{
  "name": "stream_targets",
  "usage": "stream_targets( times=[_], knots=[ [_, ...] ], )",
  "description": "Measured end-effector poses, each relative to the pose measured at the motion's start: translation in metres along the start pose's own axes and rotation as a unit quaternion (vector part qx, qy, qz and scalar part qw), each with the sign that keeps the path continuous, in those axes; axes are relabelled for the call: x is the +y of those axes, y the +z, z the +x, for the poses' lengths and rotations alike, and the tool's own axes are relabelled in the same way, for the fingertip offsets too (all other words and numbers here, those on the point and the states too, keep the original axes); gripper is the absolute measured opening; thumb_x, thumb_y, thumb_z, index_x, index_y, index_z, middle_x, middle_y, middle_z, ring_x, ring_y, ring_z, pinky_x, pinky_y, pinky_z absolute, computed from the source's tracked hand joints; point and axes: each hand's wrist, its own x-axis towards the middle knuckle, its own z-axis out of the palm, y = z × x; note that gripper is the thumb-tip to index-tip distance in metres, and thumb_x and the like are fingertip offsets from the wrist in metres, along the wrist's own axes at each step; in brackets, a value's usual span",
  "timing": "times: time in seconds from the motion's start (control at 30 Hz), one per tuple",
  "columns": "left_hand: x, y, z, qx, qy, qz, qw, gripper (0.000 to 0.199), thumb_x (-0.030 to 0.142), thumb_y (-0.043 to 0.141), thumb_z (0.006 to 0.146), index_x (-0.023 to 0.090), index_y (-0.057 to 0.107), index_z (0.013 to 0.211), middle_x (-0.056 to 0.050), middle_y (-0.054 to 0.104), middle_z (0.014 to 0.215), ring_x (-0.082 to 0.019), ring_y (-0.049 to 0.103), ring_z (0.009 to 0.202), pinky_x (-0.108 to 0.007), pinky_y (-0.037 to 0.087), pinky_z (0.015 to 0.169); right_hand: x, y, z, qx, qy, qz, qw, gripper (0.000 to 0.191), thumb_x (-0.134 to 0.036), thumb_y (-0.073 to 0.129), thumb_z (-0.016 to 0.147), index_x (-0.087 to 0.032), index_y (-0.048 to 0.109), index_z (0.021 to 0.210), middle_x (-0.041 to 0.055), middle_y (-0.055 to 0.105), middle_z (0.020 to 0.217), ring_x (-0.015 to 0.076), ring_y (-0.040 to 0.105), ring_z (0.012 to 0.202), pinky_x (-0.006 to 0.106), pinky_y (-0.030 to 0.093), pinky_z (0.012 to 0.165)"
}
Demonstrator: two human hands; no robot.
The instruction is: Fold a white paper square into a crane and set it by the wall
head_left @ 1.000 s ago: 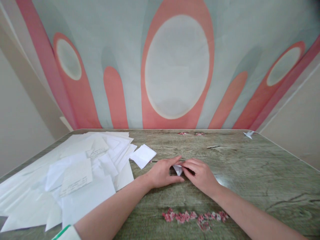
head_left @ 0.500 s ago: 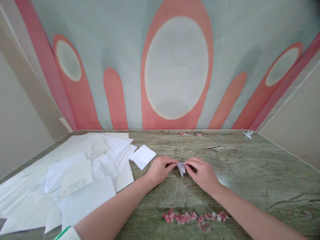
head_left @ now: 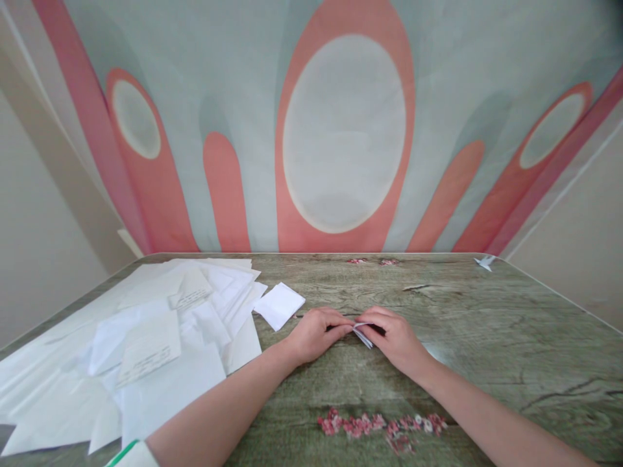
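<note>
A small folded white paper point(head_left: 363, 336) is held between both hands above the middle of the table. My left hand point(head_left: 318, 334) pinches its left end between thumb and fingers. My right hand point(head_left: 392, 337) is closed on its right side, with thumb below and fingers on top. The fingertips of both hands nearly meet at the paper, whose layers point down and to the right. Part of the paper is hidden by the right fingers.
Many loose white sheets point(head_left: 170, 389) cover the wood-patterned table point(head_left: 487, 337) at the left. A square white paper point(head_left: 280, 305) lies left of my hands. A small folded white piece point(head_left: 485, 262) sits at the far right corner. Pink flowers pattern the surface.
The folded paper has turned from spread points facing down to a narrower, slanted shape. My left fingertips have moved right, closer to my right hand.
</note>
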Motion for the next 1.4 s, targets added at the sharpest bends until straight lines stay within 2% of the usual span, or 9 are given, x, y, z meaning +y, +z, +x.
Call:
stream_targets(
  times=[0.17, 0.33, 0.67, 1.07, 1.4],
  knots=[
    [-0.003, 0.002, 0.001, 0.008, -0.017, -0.019, 1.000, 0.025, 0.036, 0.051, 0.086, 0.022, 0.069, 0.095, -0.002, 0.068, 0.086, -0.016, 0.060, 0.081, -0.025, 0.044, 0.077, 0.001, -0.001, -0.001, -0.027, 0.017, 0.045, 0.998, 0.015, -0.022, 0.055, 0.083, -0.022, 0.068, 0.090, 0.0031, 0.062, 0.083, 0.0148, 0.059, 0.073, 0.027, 0.047, 0.066],
    [-0.005, 0.002, 0.002, 0.013, -0.034, -0.013, 0.999, 0.022, 0.037, 0.058, 0.082, 0.021, 0.070, 0.090, -0.002, 0.067, 0.081, -0.015, 0.060, 0.077, -0.024, 0.043, 0.073, -0.002, -0.001, -0.002, -0.033, 0.027, 0.055, 0.998, 0.016, -0.017, 0.055, 0.081, -0.021, 0.068, 0.090, 0.0030, 0.062, 0.083, 0.0148, 0.059, 0.074, 0.026, 0.046, 0.067],
    [-0.006, 0.001, 0.003, -0.003, -0.030, -0.026, 0.999, 0.022, 0.035, 0.061, 0.079, 0.021, 0.071, 0.093, -0.002, 0.066, 0.080, -0.015, 0.059, 0.077, -0.022, 0.042, 0.072, -0.007, -0.004, -0.001, -0.052, 0.039, 0.064, 0.996, 0.015, -0.019, 0.054, 0.083, -0.021, 0.068, 0.089, 0.0025, 0.060, 0.082, 0.0146, 0.058, 0.075, 0.026, 0.043, 0.067],
    [-0.005, 0.010, 0.008, 0.048, -0.072, 0.015, 0.996, 0.019, 0.037, 0.063, 0.076, 0.020, 0.071, 0.081, -0.001, 0.067, 0.075, -0.015, 0.059, 0.072, -0.022, 0.042, 0.067, -0.007, -0.003, -0.002, -0.063, 0.038, 0.050, 0.996, 0.015, -0.018, 0.053, 0.084, -0.020, 0.067, 0.088, 0.0024, 0.058, 0.079, 0.0145, 0.056, 0.073, 0.026, 0.042, 0.066],
    [0.005, 0.013, 0.005, 0.077, -0.081, 0.049, 0.992, 0.018, 0.037, 0.062, 0.075, 0.020, 0.068, 0.076, 0.000, 0.067, 0.074, -0.014, 0.059, 0.071, -0.023, 0.042, 0.068, -0.010, -0.004, -0.002, -0.076, 0.038, 0.036, 0.996, 0.016, -0.015, 0.055, 0.081, -0.021, 0.066, 0.091, 0.0028, 0.057, 0.082, 0.0156, 0.056, 0.076, 0.026, 0.042, 0.068]
  ],
)
